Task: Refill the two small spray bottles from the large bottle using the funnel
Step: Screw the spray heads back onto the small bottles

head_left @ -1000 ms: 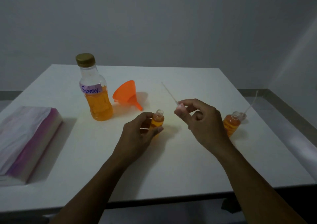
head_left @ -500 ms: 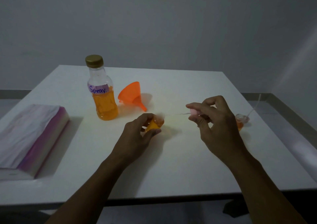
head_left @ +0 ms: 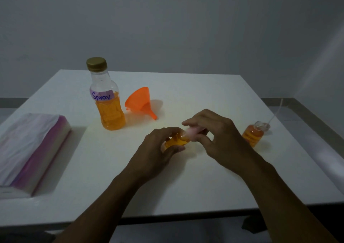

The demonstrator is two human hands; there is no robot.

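Observation:
My left hand (head_left: 158, 147) grips a small spray bottle (head_left: 176, 142) of orange liquid, tilted with its neck toward the right. My right hand (head_left: 219, 136) pinches the pink spray head (head_left: 192, 132) against that neck; its tube is hidden. A second small bottle (head_left: 253, 134) with orange liquid stands open at the right, its spray head (head_left: 265, 126) with a thin tube lying just behind it. The large bottle (head_left: 108, 101), labelled "Spray", gold cap on, stands at the back left. Beside it the orange funnel (head_left: 140, 102) lies on its side.
Everything rests on a white table (head_left: 186, 187). A thick pack with a pink edge (head_left: 31, 149) lies at the left. The table's front edge runs below my forearms; a grey floor ledge shows at the right.
My right hand has swung the spray head's tube from pointing up to sideways and pushed it into the bottle in my left hand; the head now meets the neck, with the bottle tilted over.

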